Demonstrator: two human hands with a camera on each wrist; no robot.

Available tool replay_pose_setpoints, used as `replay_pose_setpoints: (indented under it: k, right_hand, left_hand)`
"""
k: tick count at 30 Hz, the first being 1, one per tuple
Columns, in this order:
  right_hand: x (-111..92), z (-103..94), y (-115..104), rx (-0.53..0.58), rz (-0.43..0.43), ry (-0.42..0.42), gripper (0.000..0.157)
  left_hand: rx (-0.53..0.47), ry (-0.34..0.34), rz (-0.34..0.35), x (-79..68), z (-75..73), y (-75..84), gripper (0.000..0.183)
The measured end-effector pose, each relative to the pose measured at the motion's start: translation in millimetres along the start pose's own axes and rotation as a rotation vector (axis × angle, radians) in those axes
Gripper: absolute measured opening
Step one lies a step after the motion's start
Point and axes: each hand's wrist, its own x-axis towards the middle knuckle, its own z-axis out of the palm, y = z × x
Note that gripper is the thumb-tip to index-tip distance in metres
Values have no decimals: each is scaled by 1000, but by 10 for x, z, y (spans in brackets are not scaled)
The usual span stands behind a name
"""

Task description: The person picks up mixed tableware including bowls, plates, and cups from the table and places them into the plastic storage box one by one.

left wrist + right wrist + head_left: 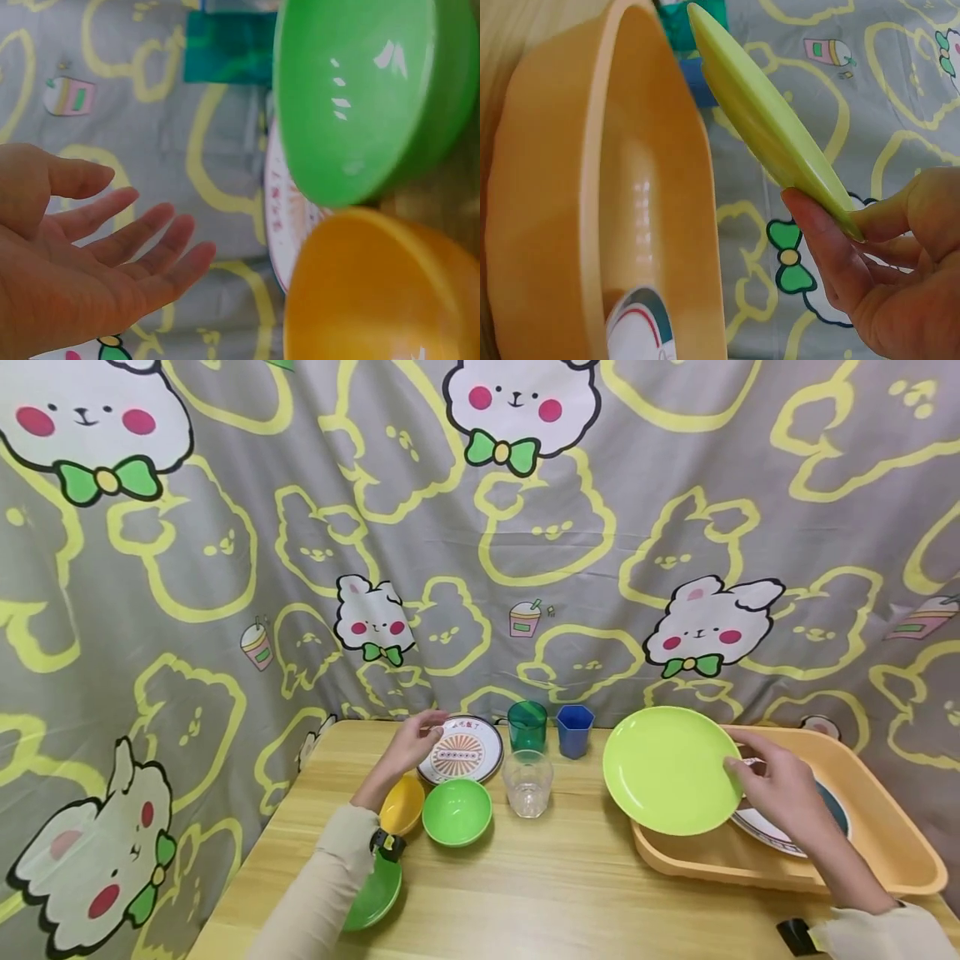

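My right hand (776, 781) pinches the rim of a lime-green plate (671, 770), thumb on its upper face and fingers beneath. The plate is tilted in the air over the left part of an orange tub (892, 827). In the right wrist view the plate (780, 112) appears nearly edge-on. My left hand (412, 743) is in the air by the left edge of a white patterned plate (461, 752), and holds nothing. Its fingers (169, 225) are spread and slightly bent in the left wrist view, beside a green bowl (360, 97) and a yellow bowl (360, 292).
A second green bowl (375, 893) stands partly behind the left sleeve. A clear cup (528, 785), a teal cup (527, 724) and a blue cup (574, 731) stand mid-table. Inside the tub lies a white plate with a dark teal section (832, 810). A patterned curtain (525, 543) hangs behind.
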Motion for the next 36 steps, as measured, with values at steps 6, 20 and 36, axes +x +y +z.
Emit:
replay_pose_setpoints:
  k: [6,20,36]
  right_hand:
    - [-16,-71,108,-78,-12,19,39]
    - [-35,-252,317,-179,-47,59,38]
    - [-99,-583,548,-324,79,17,39]
  left_hand:
    - [76,11,-66,83,-24,-174,38]
    - [188,-38,-154,217,-106,-432,41]
    - [207,-165,-381,358,-251,-558,58]
